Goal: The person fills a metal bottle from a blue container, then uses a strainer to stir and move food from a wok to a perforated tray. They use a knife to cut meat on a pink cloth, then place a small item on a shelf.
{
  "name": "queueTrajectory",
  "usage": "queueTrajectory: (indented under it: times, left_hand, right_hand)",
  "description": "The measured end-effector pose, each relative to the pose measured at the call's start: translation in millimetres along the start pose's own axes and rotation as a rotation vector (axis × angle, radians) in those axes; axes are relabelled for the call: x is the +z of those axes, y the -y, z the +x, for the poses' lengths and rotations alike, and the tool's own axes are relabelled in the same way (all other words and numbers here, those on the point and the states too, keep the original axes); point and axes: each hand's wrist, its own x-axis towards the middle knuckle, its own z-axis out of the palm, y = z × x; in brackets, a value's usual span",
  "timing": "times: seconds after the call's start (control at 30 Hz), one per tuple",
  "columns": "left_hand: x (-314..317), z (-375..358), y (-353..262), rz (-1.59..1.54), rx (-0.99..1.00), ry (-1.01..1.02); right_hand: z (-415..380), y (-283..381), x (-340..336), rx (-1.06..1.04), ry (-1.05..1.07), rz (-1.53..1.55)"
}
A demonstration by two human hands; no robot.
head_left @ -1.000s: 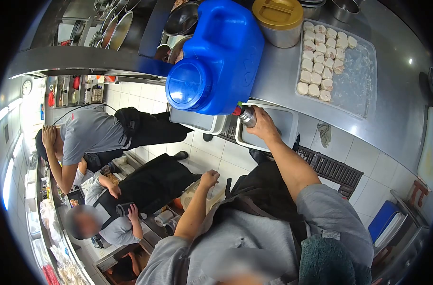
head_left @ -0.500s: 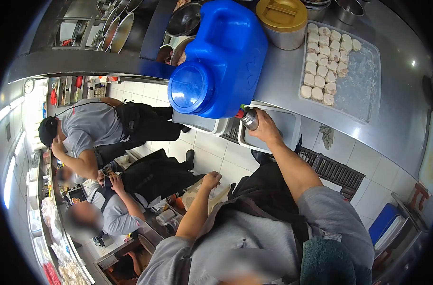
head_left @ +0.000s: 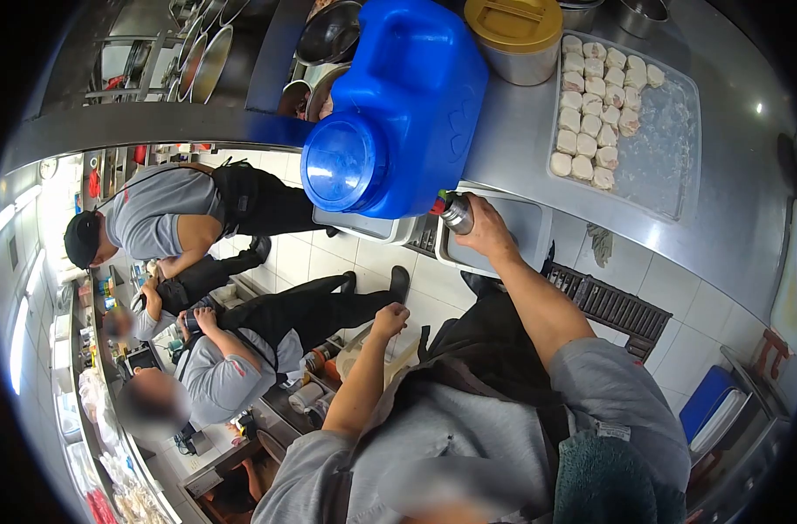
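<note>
Head view from far off: at the left of the frame, a co-worker (head_left: 167, 210) who had a hand up by the face has now put that arm down low, and a dark shoe (head_left: 400, 285) shows near the middle where I saw bare floor before. My right hand (head_left: 487, 229) is the same as then, fingers wrapped around a metal cup (head_left: 458, 215), just above the middle, by a small red part (head_left: 438, 206) low on the big blue jug (head_left: 416, 96). My left hand (head_left: 389, 320) is curled near the middle; I can't tell if it holds anything.
</note>
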Motion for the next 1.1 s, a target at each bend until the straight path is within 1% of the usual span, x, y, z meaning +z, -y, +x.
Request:
queueTrajectory:
  times: [0.07, 0.33, 0.43, 0.63, 0.77, 0.83, 0.93, 1.07, 1.1]
  left_hand:
    - [-2.5, 0.7, -8.9, 0.035, -0.01, 0.027]
    - [-5.7, 6.0, -64.9, -0.002, 0.168, -0.033]
    - [-9.1, 3.3, -89.4, -0.016, 0.194, -0.034]
    - [-8.8, 8.1, -97.2, -0.034, 0.25, -0.038]
    - [-9.6, 7.7, -100.7, -0.014, 0.226, -0.024]
    - [-5.7, 16.1, -92.9, 0.018, 0.264, -0.057]
    - [-8.8, 11.5, -103.5, -0.011, 0.251, -0.013]
    - [-10.4, 8.9, -112.8, -0.002, 0.237, -0.009]
    - [-10.3, 10.8, -113.1, 0.039, 0.261, -0.022]
  right_hand:
    - [0.6, -0.8, -0.1, 0.011, 0.007, -0.004]
    - [2.5, 2.3, -4.1, 0.02, 0.056, 0.014]
    - [2.2, 2.6, -3.0, 0.03, 0.062, 0.003]
    - [2.3, -2.4, 0.3, 0.024, 0.067, 0.009]
    - [3.5, -1.0, -2.7, 0.034, 0.086, 0.013]
    - [3.4, -0.2, -4.1, 0.026, 0.08, 0.012]
    - [3.6, -2.0, -2.7, 0.02, 0.079, -0.001]
    - [4.2, -2.7, -3.5, 0.0, 0.072, 0.023]
    - [4.2, -2.7, -3.5, -0.004, 0.067, 0.024]
